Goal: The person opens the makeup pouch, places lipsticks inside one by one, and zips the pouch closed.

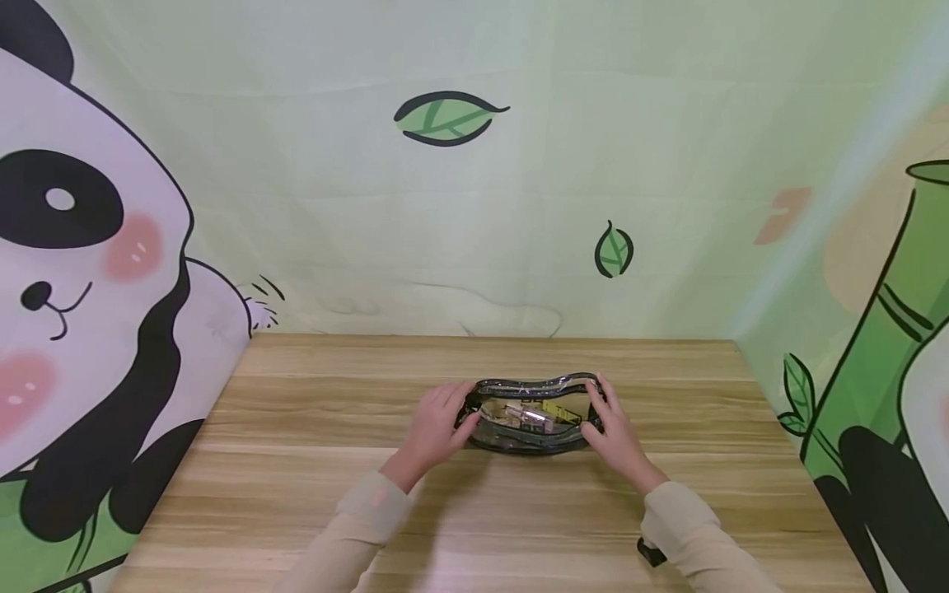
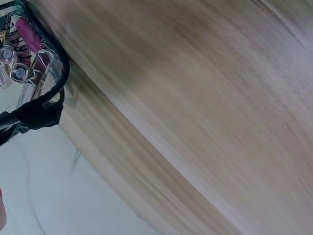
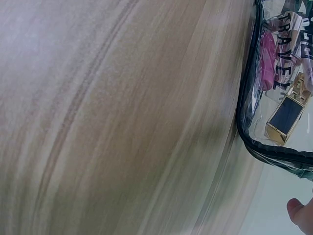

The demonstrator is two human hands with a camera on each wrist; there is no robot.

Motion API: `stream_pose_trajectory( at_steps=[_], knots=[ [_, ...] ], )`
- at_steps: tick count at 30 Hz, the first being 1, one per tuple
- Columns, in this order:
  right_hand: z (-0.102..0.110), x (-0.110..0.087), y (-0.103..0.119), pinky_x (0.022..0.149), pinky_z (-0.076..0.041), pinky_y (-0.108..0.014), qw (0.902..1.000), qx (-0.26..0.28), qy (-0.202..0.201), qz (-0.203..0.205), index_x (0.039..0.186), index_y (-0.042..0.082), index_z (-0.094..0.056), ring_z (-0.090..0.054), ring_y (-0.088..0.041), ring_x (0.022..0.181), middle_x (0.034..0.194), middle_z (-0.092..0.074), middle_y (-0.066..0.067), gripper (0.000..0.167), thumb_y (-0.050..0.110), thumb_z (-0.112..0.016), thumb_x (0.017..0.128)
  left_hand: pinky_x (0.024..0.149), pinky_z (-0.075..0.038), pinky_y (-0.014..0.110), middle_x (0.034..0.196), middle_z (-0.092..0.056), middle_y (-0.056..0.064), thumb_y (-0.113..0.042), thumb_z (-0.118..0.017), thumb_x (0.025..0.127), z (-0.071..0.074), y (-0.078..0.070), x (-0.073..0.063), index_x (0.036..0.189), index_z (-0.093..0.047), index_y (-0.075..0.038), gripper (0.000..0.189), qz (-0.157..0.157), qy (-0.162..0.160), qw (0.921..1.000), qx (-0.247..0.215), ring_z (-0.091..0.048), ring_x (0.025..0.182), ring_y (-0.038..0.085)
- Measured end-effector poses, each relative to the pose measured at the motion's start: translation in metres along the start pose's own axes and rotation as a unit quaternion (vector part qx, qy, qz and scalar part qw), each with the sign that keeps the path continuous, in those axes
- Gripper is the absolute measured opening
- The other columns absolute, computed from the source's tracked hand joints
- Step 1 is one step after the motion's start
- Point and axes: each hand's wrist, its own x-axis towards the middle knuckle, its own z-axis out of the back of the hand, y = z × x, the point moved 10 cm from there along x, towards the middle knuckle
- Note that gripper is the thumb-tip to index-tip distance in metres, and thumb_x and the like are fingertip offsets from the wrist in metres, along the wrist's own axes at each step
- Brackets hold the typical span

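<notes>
A clear travel pouch (image 1: 528, 445) with black trim lies on the table, its top spread apart. My left hand (image 1: 436, 422) holds its left end, thumb on the near side and fingers towards the far rim. At the other end my right hand (image 1: 617, 432) grips the pouch the same way. Inside are a clear tube (image 1: 535, 417) and something yellow (image 1: 561, 412). The right wrist view shows a pink item (image 3: 267, 61) and a gold item with a dark panel (image 3: 286, 115) through the plastic. Each wrist view catches only a fingertip.
The wood-grain table (image 1: 296, 494) meets a green printed backdrop (image 1: 334, 165) at its far edge. Printed pandas cover the side walls. A small black object (image 1: 651, 552) shows by the right sleeve cuff.
</notes>
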Motion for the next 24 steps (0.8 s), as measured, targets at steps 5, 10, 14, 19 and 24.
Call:
stream_pose_trajectory(
  at_steps=[5,10,14,19,24],
  knots=[
    [0.002,0.0,-0.002,0.041,-0.031,-0.02,1.0,-0.006,-0.002,-0.003,0.141,0.016,-0.019,-0.042,-0.009,0.049,0.149,-0.007,-0.005,0.066,0.015,-0.048,0.082,0.094,-0.04,0.04,0.121,-0.054,0.01,-0.037,-0.054,0.083,-0.011,0.008,-0.001,0.128,-0.043,-0.006,0.055,0.035,0.065,0.9972,0.014,-0.051,0.11,0.025],
    [0.004,-0.001,-0.001,0.055,-0.041,-0.027,0.9999,-0.002,-0.012,0.005,0.14,0.014,-0.024,-0.058,-0.03,0.088,0.149,-0.011,-0.007,0.061,0.017,-0.049,0.084,0.1,-0.034,0.043,0.135,-0.041,0.009,-0.049,-0.046,0.085,-0.026,0.007,0.0,0.135,-0.034,-0.007,0.067,0.045,0.124,0.9911,0.018,-0.041,0.122,0.026],
    [0.007,-0.002,0.001,0.065,-0.044,-0.031,0.9997,0.004,-0.022,0.01,0.139,0.012,-0.027,-0.045,-0.038,0.115,0.148,-0.014,-0.008,0.058,0.02,-0.049,0.086,0.104,-0.028,0.043,0.144,-0.029,0.005,-0.059,-0.037,0.084,-0.04,0.0,0.003,0.138,-0.028,-0.009,0.075,0.039,0.173,0.9837,0.028,-0.031,0.13,0.023],
    [0.01,-0.001,0.003,0.06,-0.043,-0.025,0.9992,0.005,-0.038,0.008,0.137,0.011,-0.032,-0.055,-0.029,0.095,0.147,-0.019,-0.008,0.055,0.022,-0.049,0.086,0.107,-0.023,0.043,0.147,-0.021,0.004,-0.063,-0.034,0.083,-0.05,-0.012,0.009,0.14,-0.024,-0.01,0.078,0.027,0.203,0.978,0.038,-0.025,0.133,0.023],
    [0.014,-0.001,0.005,0.071,-0.049,-0.037,0.9979,0.0,-0.06,0.023,0.134,0.009,-0.037,-0.052,-0.034,0.107,0.144,-0.025,-0.01,0.052,0.02,-0.051,0.086,0.107,-0.023,0.043,0.145,-0.025,0.005,-0.06,-0.038,0.084,-0.053,-0.02,0.017,0.138,-0.028,-0.009,0.075,0.019,0.207,0.9768,0.049,-0.027,0.132,0.024]
  ],
)
